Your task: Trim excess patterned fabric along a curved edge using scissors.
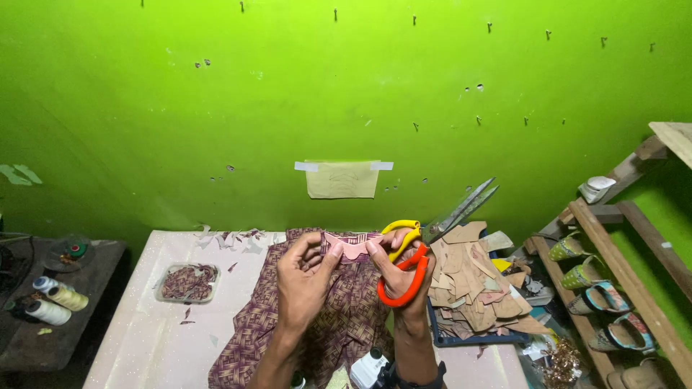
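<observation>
My left hand (pixel 306 277) pinches the left end of a small pink, scalloped fabric piece (pixel 351 247), held up above the table. My right hand (pixel 404 277) grips the piece's right end with its fingertips and also holds scissors (pixel 412 252) with orange and yellow handles; the long blades point up and to the right, nearly shut. Under both hands lies a maroon patterned cloth (pixel 339 317) spread on the pale table (pixel 151 324).
A stack of tan cut pieces (pixel 472 284) rests on a blue tray right of my hands. A small tray of fabric scraps (pixel 189 282) lies left. Thread spools (pixel 54 299) sit on a dark side table. A wooden rack with shoes (pixel 602 299) stands right. A paper pattern (pixel 342 179) is taped to the green wall.
</observation>
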